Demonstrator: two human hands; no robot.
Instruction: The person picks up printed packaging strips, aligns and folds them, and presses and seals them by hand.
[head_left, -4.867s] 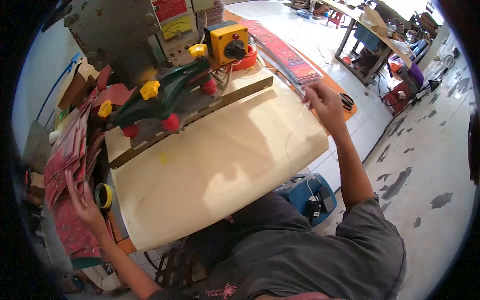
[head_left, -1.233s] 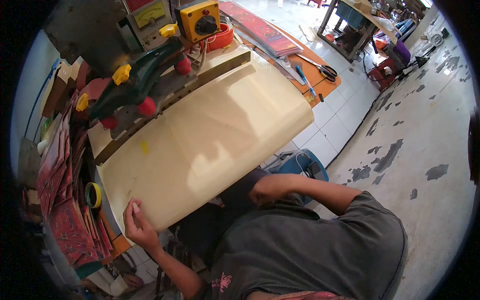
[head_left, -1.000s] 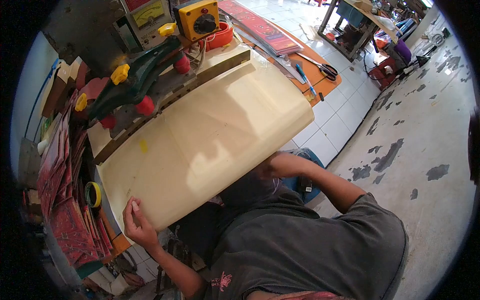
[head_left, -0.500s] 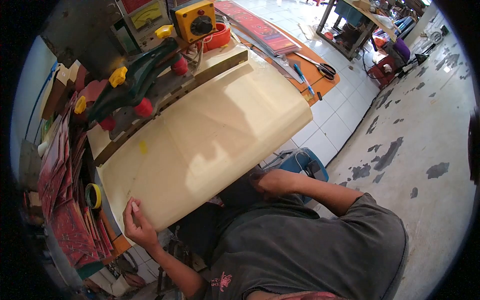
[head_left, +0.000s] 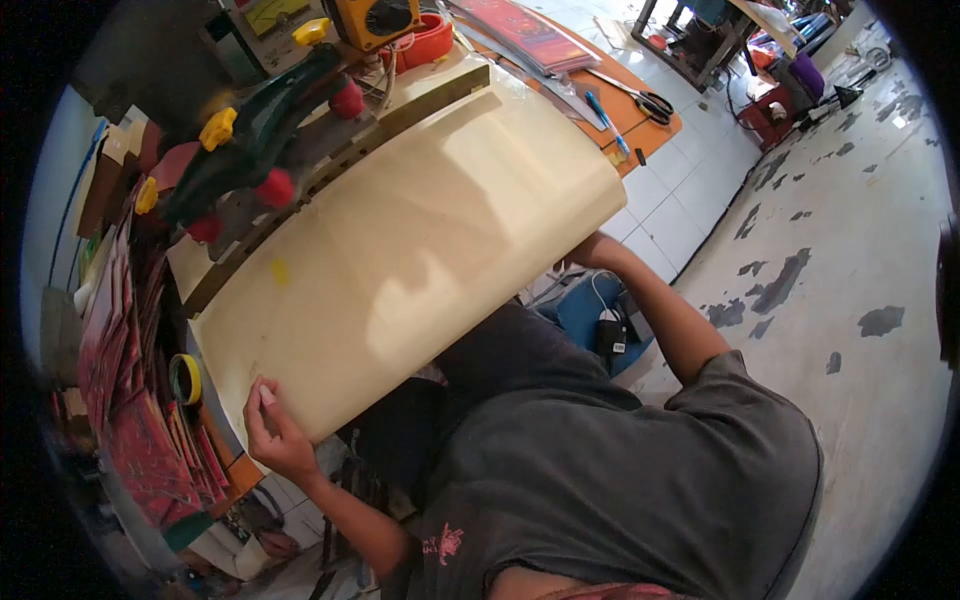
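Note:
A large cream-coloured sheet [head_left: 400, 260] lies over the table, its near edge curving down toward my lap. My left hand [head_left: 277, 435] pinches the sheet's lower left corner, fingertips on its top face. My right hand [head_left: 592, 250] is at the near right edge of the sheet, with its fingers largely hidden beneath it. Along the far side, a long metal bar [head_left: 345, 180] lies across the sheet. Above that bar is a machine with a dark green arm [head_left: 265, 135], red caps and yellow knobs. A small yellow mark [head_left: 280, 272] shows on the sheet.
Red printed pieces [head_left: 150, 430] are piled at the left beside a yellow tape roll [head_left: 185, 379]. Scissors [head_left: 652, 106], a blue pen [head_left: 607, 125] and red printed sheets [head_left: 525, 35] lie on the orange tabletop [head_left: 668, 128]. A blue container [head_left: 585, 315] with a cable stands below right.
My right hand has moved from near my lap up and to the right, to the sheet's near right edge. My left hand stays at the lower left corner. The view has shifted slightly.

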